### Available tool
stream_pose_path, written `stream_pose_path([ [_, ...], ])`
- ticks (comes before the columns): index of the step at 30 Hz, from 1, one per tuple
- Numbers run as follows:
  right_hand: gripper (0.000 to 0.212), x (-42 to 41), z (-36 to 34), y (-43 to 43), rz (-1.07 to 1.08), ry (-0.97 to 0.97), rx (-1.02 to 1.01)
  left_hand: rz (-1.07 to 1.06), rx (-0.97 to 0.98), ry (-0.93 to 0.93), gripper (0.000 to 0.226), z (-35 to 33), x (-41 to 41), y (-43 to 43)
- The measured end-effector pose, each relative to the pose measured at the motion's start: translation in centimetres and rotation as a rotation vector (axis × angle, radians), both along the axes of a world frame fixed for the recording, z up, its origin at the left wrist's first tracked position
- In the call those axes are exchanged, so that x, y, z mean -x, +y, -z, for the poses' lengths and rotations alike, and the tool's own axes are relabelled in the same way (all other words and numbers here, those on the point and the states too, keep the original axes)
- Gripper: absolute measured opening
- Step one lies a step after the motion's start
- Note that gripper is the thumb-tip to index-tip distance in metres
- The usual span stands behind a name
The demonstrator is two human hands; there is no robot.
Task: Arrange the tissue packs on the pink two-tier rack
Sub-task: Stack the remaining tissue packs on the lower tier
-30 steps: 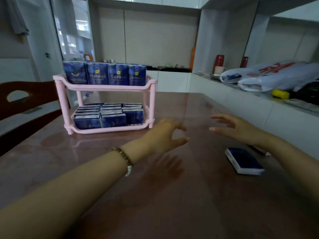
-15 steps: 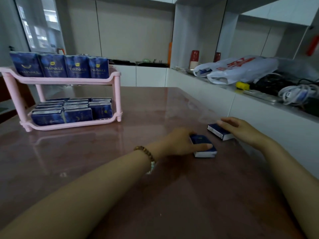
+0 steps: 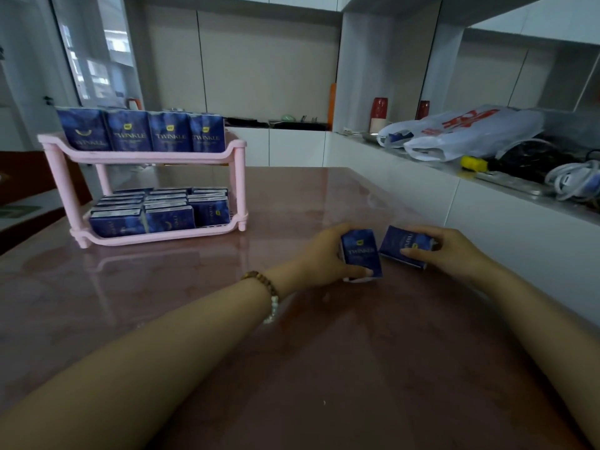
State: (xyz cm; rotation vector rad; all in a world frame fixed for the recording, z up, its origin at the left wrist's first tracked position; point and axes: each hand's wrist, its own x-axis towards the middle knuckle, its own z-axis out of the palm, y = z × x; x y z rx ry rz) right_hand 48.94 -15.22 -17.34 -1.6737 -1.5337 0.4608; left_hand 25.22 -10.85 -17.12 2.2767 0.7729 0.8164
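Hands are each gripping one tissue pack on the table, left hand [image 3: 321, 254] tilting its pack [image 3: 361, 253] upright, right hand [image 3: 454, 251] pinching its pack [image 3: 402, 245], likely for carrying to the pink rack [image 3: 146, 157], well apart.

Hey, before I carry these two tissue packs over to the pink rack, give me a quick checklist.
1. Left hand grips left pack: ok.
2. Right hand grips right pack: ok.
3. Pink rack upright on table: ok.
4. Lower tier has free slot: not ok, looks full.
5. Top tier room behind front row: cannot tell.
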Motion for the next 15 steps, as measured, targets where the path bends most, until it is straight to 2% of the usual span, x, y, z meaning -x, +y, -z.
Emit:
stream_pose_path([
  [3,0.045,1.1,-0.3,0.5,-0.005,0.042,0.009,-0.027,0.118,-0.062,0.064,-0.4,2.5,1.0],
  [7,0.022,4.0,-2.1,0.9,-0.050,0.168,-0.073,-0.055,0.225,-0.068,0.077,-1.1,7.0,2.0],
  [8,0.022,5.1,-2.7,1.1,-0.092,0.157,-0.073,-0.066,0.236,-0.044,0.073,-1.2,8.2,2.2],
  [13,0.015,11.4,-4.6,2.2,-0.324,0.111,-0.011,-0.157,0.282,-0.071,0.022,-1.6,13.8,3.1],
  [15,0.015,14.1,-5.0,3.0,-0.395,0.136,-0.013,-0.179,0.280,-0.093,0.012,-1.7,15.6,3.4],
])
